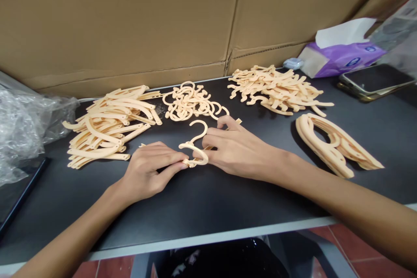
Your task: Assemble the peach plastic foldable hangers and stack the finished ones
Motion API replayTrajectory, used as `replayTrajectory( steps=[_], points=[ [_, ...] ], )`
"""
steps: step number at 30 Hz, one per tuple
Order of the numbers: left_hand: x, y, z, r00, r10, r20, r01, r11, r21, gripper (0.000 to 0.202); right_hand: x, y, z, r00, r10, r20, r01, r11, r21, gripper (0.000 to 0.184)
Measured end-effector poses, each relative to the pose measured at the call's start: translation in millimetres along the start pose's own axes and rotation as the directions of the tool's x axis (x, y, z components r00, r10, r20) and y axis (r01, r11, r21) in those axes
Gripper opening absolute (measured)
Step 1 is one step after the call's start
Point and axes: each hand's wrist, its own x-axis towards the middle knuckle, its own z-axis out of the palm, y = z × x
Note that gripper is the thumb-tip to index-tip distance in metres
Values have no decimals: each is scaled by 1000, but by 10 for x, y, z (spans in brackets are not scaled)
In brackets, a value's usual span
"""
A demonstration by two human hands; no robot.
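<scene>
Between my hands, over the middle of the black table, is a cream plastic folding hanger (203,155) with its hook pointing up and away from me. My left hand (154,167) pinches its left side between thumb and fingertips. On the other side my right hand (233,145) has its fingers closed around the hanger's right part, hiding much of it. Just beyond lies a small heap of cream hooks (185,102). A pile of curved hanger arms (107,124) is left of my left hand, and a pile of shorter wavy pieces (276,89) lies past my right hand.
Folded hangers (329,145) lie stacked at the right. Behind them are a phone (378,79) and a purple tissue pack (345,56). Clear plastic bags (29,126) sit at the left. Cardboard boxes (130,21) stand along the table's back edge.
</scene>
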Motion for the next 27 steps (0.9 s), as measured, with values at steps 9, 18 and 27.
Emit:
replayTrajectory(
  steps=[9, 18, 27],
  points=[
    [-23, 59, 25, 998, 2, -63, 6, 993, 120, 6, 5, -15, 24, 999, 19, -30, -19, 1000, 3, 31],
    [-44, 87, 61, 990, 10, -144, 22, 977, 214, 6, -2, -28, 41, 996, 17, -84, -19, 1000, -18, 29],
    [-37, 113, 74, 988, 15, -156, 29, 960, 278, 11, 23, -71, 35, 993, 41, -114, -47, 997, -55, 28]
  ],
)
